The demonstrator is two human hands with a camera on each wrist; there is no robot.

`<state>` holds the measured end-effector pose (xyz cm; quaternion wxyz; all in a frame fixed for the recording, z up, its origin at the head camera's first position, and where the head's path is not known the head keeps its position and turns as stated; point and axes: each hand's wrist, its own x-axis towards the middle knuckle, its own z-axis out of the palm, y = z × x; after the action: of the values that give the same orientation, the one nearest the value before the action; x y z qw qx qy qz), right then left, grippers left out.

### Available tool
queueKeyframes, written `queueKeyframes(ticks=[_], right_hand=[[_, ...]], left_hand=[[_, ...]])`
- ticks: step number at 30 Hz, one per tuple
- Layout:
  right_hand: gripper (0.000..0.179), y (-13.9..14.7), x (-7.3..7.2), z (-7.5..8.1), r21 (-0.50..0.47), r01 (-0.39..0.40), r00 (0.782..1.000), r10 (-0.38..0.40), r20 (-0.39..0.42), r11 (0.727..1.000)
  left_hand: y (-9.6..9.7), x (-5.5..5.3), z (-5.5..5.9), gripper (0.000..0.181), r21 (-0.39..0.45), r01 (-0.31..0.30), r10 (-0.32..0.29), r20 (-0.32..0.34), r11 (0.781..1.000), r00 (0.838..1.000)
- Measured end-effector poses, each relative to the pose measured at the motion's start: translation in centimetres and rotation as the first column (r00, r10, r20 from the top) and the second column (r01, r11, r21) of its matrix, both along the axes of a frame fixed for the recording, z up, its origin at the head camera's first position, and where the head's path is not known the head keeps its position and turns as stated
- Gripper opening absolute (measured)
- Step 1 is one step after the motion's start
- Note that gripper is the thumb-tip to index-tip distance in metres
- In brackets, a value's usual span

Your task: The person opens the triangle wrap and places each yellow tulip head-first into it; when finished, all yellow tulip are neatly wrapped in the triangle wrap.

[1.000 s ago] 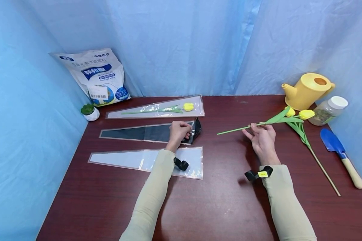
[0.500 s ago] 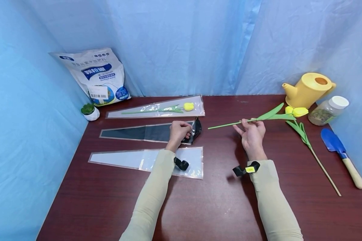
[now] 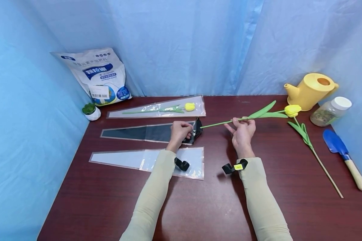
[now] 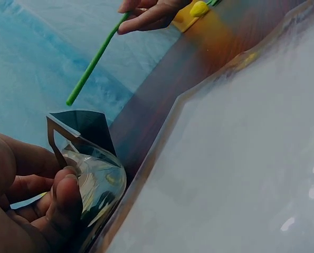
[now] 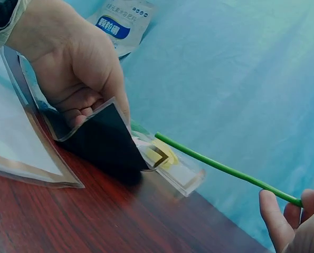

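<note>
My left hand (image 3: 179,134) pinches the clear front film of a black flower sleeve (image 3: 125,133) at its wide end. That mouth gapes, its black back sheet (image 5: 101,139) bent upward. Between the fingers of my right hand (image 3: 243,135) is the stem of a yellow tulip (image 3: 262,111), bloom pointing right. The bare stem end (image 4: 72,97) is just outside the sleeve's mouth in the left wrist view, and apart from it. Behind lies a white sleeve (image 3: 117,114) with a yellow tulip (image 3: 189,106) inside. A flat white sleeve (image 3: 117,158) lies nearer, partly under my left forearm.
Another tulip (image 3: 322,164) lies at right, its bloom hidden behind the held one. Beyond it are a blue trowel (image 3: 335,142), a lidded jar (image 3: 328,113) and a yellow watering can (image 3: 307,92). A fertilizer bag (image 3: 99,77) and small potted plant (image 3: 92,112) stand back left.
My right hand has moved left with the tulip, bringing its stem end close to the black sleeve's mouth. The left hand has stayed in place on the film.
</note>
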<state>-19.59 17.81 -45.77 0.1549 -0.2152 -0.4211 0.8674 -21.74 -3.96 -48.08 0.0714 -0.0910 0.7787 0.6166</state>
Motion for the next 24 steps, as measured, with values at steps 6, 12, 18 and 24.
queueKeyframes(ticks=[6, 12, 18, 24], right_hand=[[0.028, -0.6, -0.2, -0.2, 0.047, 0.011, 1.0, -0.01, -0.01, 0.999], [0.027, -0.7, -0.2, -0.4, 0.079, 0.004, 1.0, -0.005, 0.017, 0.997], [0.028, -1.1, -0.2, -0.6, 0.117, 0.011, 1.0, -0.012, 0.014, 0.993], [0.03, -1.5, -0.2, -0.8, 0.146, 0.04, 0.999, -0.039, -0.007, 0.988]], left_hand=[[0.0, 0.0, 0.0, 0.011, -0.003, 0.008, -0.008, -0.004, 1.0, 1.0], [0.1, 0.0, 0.3, 0.012, -0.043, 0.002, -0.003, -0.019, 0.999, 1.0], [0.4, 0.1, 0.9, 0.011, -0.088, 0.001, -0.007, -0.064, 0.996, 0.998], [0.7, 0.4, 1.6, 0.014, -0.234, 0.02, -0.057, -0.155, 0.972, 0.986]])
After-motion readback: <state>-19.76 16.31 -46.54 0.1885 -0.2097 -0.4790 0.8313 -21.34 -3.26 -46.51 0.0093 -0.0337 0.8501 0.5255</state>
